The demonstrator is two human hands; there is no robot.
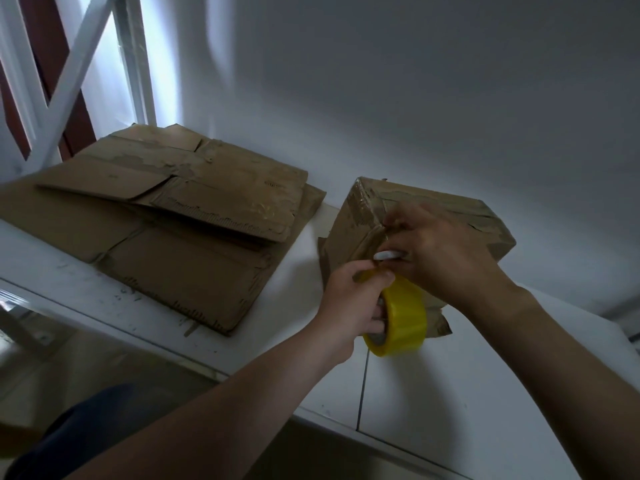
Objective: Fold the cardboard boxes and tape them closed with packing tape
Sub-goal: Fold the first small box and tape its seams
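Note:
A folded cardboard box [349, 226] stands tilted on the white table [450, 393], with shiny tape across its near corner. My left hand [349, 306] grips a yellow roll of packing tape [403, 318] just in front of the box, fingers through its core. My right hand [440, 251] is at the box's near edge. It pinches a small white object [388, 255] right above the roll. The tape strip between roll and box is hidden by my hands.
A stack of flattened, worn cardboard boxes [180, 216] lies on the table's left half. A white wall rises behind, and a white frame with crossed bars [69, 74] stands at the far left. The table's front edge [138, 327] runs diagonally below the stack.

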